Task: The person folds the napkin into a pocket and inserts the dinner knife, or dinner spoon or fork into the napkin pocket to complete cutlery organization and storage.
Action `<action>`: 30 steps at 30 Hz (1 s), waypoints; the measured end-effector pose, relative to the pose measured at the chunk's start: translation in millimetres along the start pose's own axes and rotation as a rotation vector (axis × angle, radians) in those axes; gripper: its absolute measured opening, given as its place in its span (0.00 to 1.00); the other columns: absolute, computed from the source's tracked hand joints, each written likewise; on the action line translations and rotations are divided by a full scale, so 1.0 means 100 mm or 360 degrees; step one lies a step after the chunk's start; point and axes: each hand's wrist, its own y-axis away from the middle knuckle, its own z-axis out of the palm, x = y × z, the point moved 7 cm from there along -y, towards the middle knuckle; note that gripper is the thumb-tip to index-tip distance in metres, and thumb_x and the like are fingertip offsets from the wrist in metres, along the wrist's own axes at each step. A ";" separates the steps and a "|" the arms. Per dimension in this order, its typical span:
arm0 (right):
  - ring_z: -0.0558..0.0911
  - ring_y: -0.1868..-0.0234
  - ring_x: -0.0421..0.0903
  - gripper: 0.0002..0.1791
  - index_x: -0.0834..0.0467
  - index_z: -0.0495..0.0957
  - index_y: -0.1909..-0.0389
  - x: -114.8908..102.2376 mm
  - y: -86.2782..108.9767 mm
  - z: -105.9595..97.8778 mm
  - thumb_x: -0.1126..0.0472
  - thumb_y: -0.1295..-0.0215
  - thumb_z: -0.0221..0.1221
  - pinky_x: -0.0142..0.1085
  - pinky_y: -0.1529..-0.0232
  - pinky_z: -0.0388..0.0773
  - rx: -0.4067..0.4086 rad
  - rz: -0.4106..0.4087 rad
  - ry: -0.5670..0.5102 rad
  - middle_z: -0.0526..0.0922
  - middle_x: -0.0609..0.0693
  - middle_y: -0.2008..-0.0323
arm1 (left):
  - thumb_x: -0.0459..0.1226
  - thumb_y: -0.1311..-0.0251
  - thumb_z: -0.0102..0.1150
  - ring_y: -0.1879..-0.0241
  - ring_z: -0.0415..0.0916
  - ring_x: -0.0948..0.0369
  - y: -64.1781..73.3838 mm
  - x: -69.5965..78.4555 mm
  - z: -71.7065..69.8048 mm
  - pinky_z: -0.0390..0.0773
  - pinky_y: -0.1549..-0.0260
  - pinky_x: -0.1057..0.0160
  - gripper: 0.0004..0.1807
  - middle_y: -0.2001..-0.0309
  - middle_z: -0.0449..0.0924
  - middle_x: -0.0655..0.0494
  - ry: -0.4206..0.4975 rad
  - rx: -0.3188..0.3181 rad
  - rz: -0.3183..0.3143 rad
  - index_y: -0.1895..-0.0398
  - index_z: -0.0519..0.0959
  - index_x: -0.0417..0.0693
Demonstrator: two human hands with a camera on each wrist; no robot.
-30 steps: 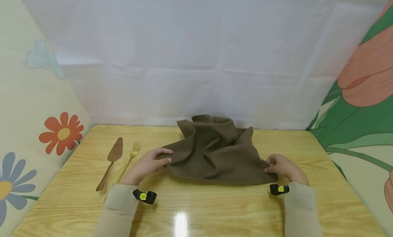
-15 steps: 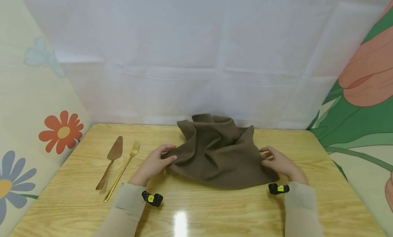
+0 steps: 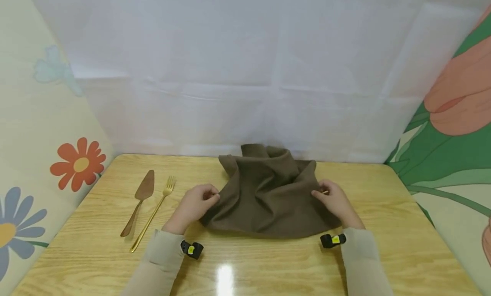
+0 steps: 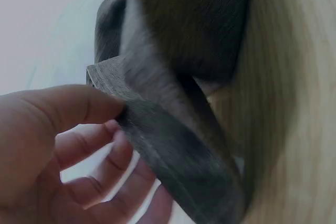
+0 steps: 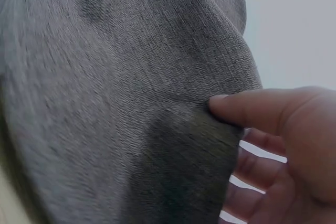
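A crumpled dark brown cloth (image 3: 264, 198) lies in folds at the middle of the table, its far part heaped up. My left hand (image 3: 195, 204) pinches its left edge between thumb and fingers; in the left wrist view the thumb (image 4: 89, 106) presses on the hem. On the opposite side my right hand (image 3: 335, 202) pinches the cloth's right edge. Close up in the right wrist view, the thumb (image 5: 252, 109) lies on top of the cloth (image 5: 131, 77) and the other fingers are partly behind it. Whatever lies beneath the cloth is hidden.
Left of the cloth, a gold fork (image 3: 153, 215) and a copper-coloured cake server (image 3: 142, 198) lie side by side on the wooden table (image 3: 268, 266). A white sheet (image 3: 245, 74) hangs behind the table's far edge. Flower-patterned panels (image 3: 80, 164) flank both sides.
My right hand has moved inward to the left and slightly up along the cloth's edge. The left hand has moved a little right, and its fingers have closed on the cloth's left edge.
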 end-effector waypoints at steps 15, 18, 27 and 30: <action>0.71 0.68 0.47 0.08 0.60 0.73 0.69 0.10 0.08 -0.07 0.68 0.35 0.63 0.40 0.68 0.69 -0.0254 0.0113 0.0222 0.75 0.52 0.69 | 0.31 0.37 0.59 0.73 0.74 0.59 0.10 -0.27 -0.07 0.74 0.73 0.59 0.03 0.71 0.78 0.52 -0.0170 -0.0267 -0.0221 0.69 0.76 0.41; 0.72 0.68 0.48 0.07 0.61 0.74 0.68 0.12 0.09 -0.10 0.68 0.35 0.63 0.40 0.68 0.69 -0.0280 0.0133 0.0281 0.75 0.52 0.69 | 0.30 0.40 0.58 0.78 0.71 0.60 0.14 -0.33 -0.08 0.72 0.76 0.61 0.04 0.76 0.74 0.54 -0.0146 -0.0366 -0.0247 0.71 0.75 0.42; 0.66 0.72 0.46 0.19 0.58 0.63 0.77 0.14 0.17 -0.17 0.70 0.41 0.67 0.40 0.68 0.64 -0.0429 0.0092 0.0333 0.64 0.47 0.78 | 0.28 0.41 0.60 0.82 0.65 0.63 0.26 -0.40 -0.11 0.66 0.78 0.63 0.09 0.83 0.69 0.59 0.0020 -0.0654 -0.0264 0.76 0.73 0.44; 0.68 0.72 0.46 0.17 0.59 0.66 0.77 0.17 0.20 -0.17 0.70 0.40 0.66 0.40 0.67 0.66 -0.0477 0.0116 0.0314 0.67 0.48 0.77 | 0.29 0.37 0.59 0.79 0.68 0.61 0.27 -0.42 -0.13 0.69 0.76 0.62 0.06 0.79 0.73 0.56 0.0093 -0.0668 -0.0297 0.72 0.74 0.41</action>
